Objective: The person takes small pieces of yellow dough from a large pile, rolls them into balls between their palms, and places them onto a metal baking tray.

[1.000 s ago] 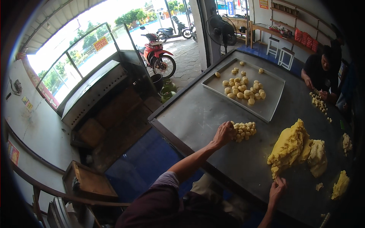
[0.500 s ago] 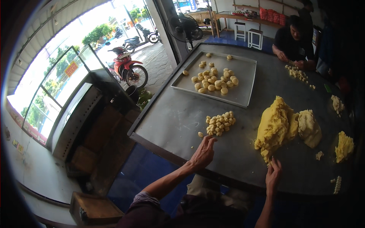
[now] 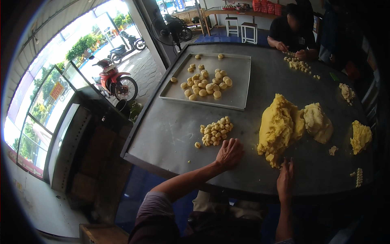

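Note:
My left hand (image 3: pixel 230 153) rests low over the metal table with its fingers curled under, just right of a pile of small pale-yellow dough balls (image 3: pixel 216 131). What it holds, if anything, is hidden. One dough ball (image 3: pixel 198 144) lies apart at the pile's left. A large, rough lump of yellow dough (image 3: pixel 278 126) stands right of the pile. At its near tip, my right hand (image 3: pixel 286 175) has its fingertips closed against the dough. A smoother, paler dough lump (image 3: pixel 318 123) sits against its right side.
Beyond the pile, a shallow metal tray (image 3: pixel 203 103) holds several larger dough balls. Smaller dough pieces (image 3: pixel 360 137) lie along the table's right side. A co-worker (image 3: pixel 293 32) handles dough balls at the far right. A fan (image 3: pixel 167 29) stands past the table's far left corner.
My left hand has moved right, from below the dough-ball pile toward the yellow lump, and its fingers are more curled. My right hand stays at the lump's near tip. The view has shifted right.

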{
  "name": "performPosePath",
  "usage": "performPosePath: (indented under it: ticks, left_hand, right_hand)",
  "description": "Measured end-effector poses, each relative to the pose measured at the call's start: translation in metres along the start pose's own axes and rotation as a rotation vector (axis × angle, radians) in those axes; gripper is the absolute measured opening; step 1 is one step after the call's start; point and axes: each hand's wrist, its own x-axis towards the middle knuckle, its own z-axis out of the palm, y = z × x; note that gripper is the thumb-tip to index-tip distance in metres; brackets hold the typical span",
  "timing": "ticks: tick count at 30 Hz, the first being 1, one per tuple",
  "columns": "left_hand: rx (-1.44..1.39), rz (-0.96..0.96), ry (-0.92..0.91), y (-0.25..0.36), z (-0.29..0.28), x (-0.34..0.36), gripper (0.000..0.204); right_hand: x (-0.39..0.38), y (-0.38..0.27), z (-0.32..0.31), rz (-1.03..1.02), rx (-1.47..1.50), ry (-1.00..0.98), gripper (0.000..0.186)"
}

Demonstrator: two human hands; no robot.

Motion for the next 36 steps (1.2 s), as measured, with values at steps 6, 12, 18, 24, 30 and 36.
performPosePath:
  ticks: [6, 12, 18, 24, 30, 36]
  left_hand:
    - [0.021, 0.111, 0.005, -0.009, -0.006, 0.007, 0.03]
    - [-0.058, -0.079, 0.137, -0.004, 0.002, 0.032, 0.02]
    - [0.307, -0.02, 0.04, 0.017, -0.005, 0.002, 0.01]
    - [0.228, -0.325, 0.017, 0.037, -0.031, -0.015, 0.02]
    - [-0.125, -0.638, -0.203, 0.059, -0.06, -0.041, 0.02]
    - [-0.751, -0.915, 0.088, 0.071, -0.064, -0.036, 0.021]
  right_hand:
    - [0.002, -0.013, -0.013, 0.023, 0.215, -0.076, 0.033]
    - [0.015, -0.013, -0.012, -0.188, 0.027, -0.093, 0.02]
    - [0.023, -0.005, -0.04, -0.018, 0.13, -0.172, 0.041]
    - [-0.026, -0.007, -0.024, -0.08, 0.062, -0.005, 0.042]
    - [-0.03, -0.024, -0.045, -0.081, 0.388, -0.134, 0.026]
    - [-0.033, -0.077, -0.017, -0.329, 0.369, -0.167, 0.022]
